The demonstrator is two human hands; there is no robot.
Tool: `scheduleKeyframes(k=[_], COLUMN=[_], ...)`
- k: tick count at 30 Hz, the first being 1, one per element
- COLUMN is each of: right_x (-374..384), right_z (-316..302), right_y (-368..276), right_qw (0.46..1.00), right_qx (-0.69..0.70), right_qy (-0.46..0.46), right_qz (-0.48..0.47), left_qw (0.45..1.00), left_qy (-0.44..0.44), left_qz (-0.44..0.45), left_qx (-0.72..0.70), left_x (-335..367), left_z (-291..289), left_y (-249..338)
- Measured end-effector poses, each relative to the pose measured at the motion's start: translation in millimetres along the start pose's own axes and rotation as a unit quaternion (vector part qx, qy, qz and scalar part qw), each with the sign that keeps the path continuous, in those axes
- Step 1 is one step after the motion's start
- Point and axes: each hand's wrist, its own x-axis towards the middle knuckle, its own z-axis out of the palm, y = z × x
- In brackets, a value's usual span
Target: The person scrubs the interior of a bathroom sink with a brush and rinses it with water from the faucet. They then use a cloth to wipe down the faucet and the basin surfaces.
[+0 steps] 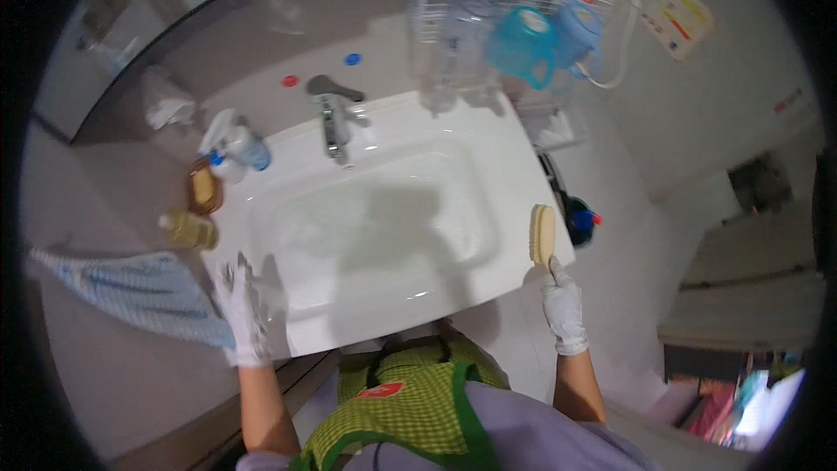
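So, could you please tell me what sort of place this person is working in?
It looks like a bathroom, perhaps in a home: there is a white sink with a tap, a bar of soap in a brown dish, and a blue towel at the left.

Our white sink top (pixel 514 192) has a yellow bottle (pixel 192 229) just past our left fingers (pixel 246 283), then a brown soap dish (pixel 209 208) and a spray bottle (pixel 251 151) farther on, chrome tap (pixel 334 126) well beyond.

No text is legible on the red apron patch (pixel 382 391) or elsewhere.
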Motion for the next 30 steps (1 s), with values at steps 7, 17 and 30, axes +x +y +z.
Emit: scheduleKeyframes(k=[7,17,30], right_x=[34.0,89.0,180.1], right_z=[13.8,109.9,111.8], right_y=[-15.7,-112.7,-170.5], right_qw=[0.982,0.992,0.971], right_qx=[-0.183,-0.044,-0.150], right_qy=[-0.022,-0.031,-0.053], right_qz=[0.045,-0.115,-0.179], left_qw=[0.988,0.979,0.979], left_qy=[-0.141,-0.190,-0.150], left_qz=[-0.057,-0.065,-0.136], left_qx=[0.035,0.032,0.015], left_x=[-64.4,-69.0,-98.4], left_z=[4.7,16.6,5.7], left_y=[-48.8,-22.4,-29.0])
